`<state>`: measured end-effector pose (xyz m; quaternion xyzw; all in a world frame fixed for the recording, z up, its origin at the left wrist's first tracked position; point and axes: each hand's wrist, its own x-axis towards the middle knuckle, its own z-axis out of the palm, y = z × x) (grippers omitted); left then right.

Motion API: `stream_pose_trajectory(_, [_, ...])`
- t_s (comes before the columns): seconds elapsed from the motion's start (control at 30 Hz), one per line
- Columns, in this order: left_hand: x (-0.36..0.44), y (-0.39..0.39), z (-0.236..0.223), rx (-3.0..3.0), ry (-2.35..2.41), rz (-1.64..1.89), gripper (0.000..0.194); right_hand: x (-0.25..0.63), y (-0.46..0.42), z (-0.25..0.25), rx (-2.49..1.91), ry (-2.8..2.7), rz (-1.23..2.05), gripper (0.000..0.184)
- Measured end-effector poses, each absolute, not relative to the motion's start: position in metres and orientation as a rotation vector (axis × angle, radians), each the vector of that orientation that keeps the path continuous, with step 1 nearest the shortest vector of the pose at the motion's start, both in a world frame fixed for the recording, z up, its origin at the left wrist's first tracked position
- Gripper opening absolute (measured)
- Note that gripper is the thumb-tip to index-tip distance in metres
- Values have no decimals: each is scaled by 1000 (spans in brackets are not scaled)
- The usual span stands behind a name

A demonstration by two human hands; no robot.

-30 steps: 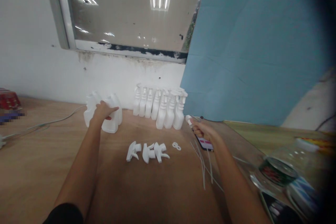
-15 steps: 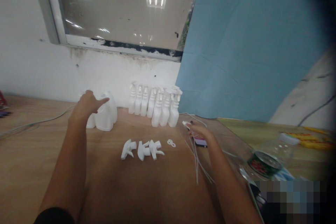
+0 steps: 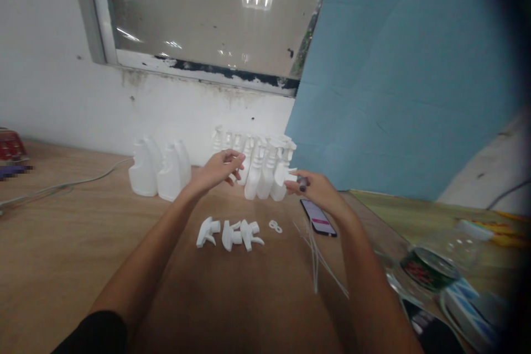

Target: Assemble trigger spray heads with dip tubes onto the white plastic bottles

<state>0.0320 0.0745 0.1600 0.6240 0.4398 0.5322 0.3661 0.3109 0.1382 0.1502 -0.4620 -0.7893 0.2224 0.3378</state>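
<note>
My left hand [image 3: 224, 168] hovers before the row of white spray bottles [image 3: 262, 171], empty, with its fingers apart and loosely curled. At the right end of that row, my right hand [image 3: 313, 188] grips a white plastic piece [image 3: 291, 175] that looks like a trigger spray head; its fingers cover part of it. A small dark object [image 3: 304, 182] shows at these fingers, too unclear to name. Three loose trigger spray heads [image 3: 249, 234] lie on the wooden table. Two small white rings [image 3: 274, 227] are right of them. Several thin white tubes [image 3: 316, 260] lie near my right forearm.
Several white bottles without heads [image 3: 169, 171] stand at the left by the wall. A phone [image 3: 318, 218] lies below my right hand. A clear plastic bottle with a green label [image 3: 429, 268] is at the right. A cable [image 3: 83, 182] crosses the left side.
My left hand has left the headless bottles and moved right to the spray bottles. My right hand has risen from above the phone, still holding the white piece. The view has shifted slightly.
</note>
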Motion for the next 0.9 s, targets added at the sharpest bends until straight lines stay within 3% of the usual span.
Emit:
stream_pose_trajectory(0.13, [68,77,142,1489,952,1316,50,277,101,159,-991,-2180,460,35])
stream_pose_trajectory(0.27, [79,78,133,1329,827,1319,41,258,82,160,-872,-2198,400,32])
stream_pose_trajectory(0.5, [63,93,130,1144,666,1345,21,255,77,166,-652,-1851,754,41])
stream_pose_trajectory(0.7, [66,87,131,1123,647,1337,17,252,67,169,-536,-1805,881,15])
stream_pose_trajectory(0.9, [71,89,127,1146,712,1370,18,249,64,168,-680,-1900,755,15])
